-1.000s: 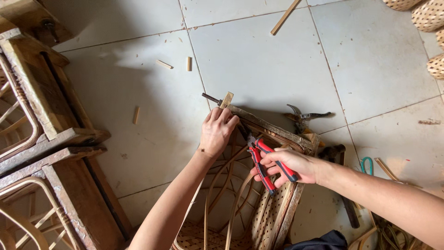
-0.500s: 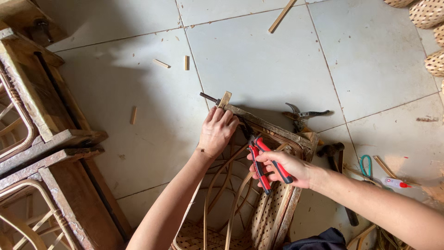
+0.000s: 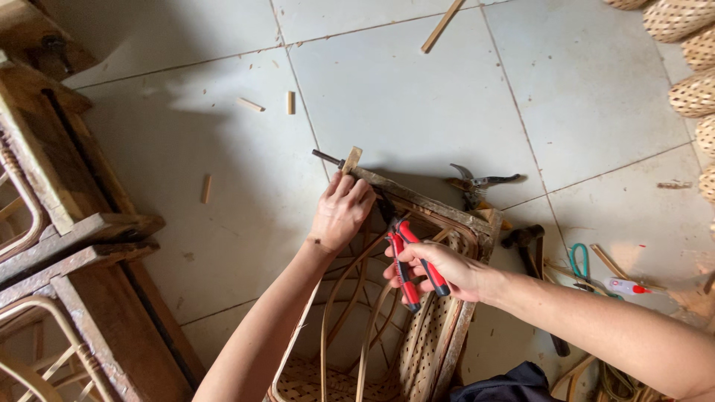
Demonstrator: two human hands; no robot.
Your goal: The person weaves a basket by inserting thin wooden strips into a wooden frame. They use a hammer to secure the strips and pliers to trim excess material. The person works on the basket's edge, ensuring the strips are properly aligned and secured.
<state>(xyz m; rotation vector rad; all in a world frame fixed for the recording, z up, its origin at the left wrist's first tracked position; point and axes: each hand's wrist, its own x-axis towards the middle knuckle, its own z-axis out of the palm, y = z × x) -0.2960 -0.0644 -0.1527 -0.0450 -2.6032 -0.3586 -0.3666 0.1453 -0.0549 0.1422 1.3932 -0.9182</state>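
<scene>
**Rattan frame, corner work with pliers**

My left hand (image 3: 341,211) lies palm-down on the wooden frame (image 3: 439,206), fingers curled loosely over its top rail near the 11 o'clock corner. It presses rather than grips; I cannot tell whether anything is pinched underneath.

My right hand (image 3: 436,272) is closed around the red-handled pliers (image 3: 408,257), both handles gathered in the fist. The nose points toward 11 o'clock and meets the frame just beside my left fingers. The jaws themselves are hidden in shadow; cannot tell what they bite on.

The frame sits on the tiled floor (image 3: 223,186) at centre, with bent rattan strips (image 3: 350,298) looping inside it and a woven cane panel (image 3: 424,342) along its 5 o'clock side. A dark metal pin (image 3: 328,157) sticks out of a small wood block (image 3: 351,158) at the frame's 11 o'clock tip.

Surroundings:
- Pruning shears (image 3: 477,184) at 2 o'clock of the frame, just beside the rail.
- Hammer (image 3: 530,242) at 3 o'clock, near the frame corner.
- Green-handled scissors (image 3: 579,264) farther out at 3 o'clock.
- Wood offcuts (image 3: 290,102) scattered at 11 to 12 o'clock, well apart.
- Stacked wooden frames (image 3: 67,223) at 9 o'clock.
- Woven baskets (image 3: 689,52) at the 2 o'clock edge.
</scene>
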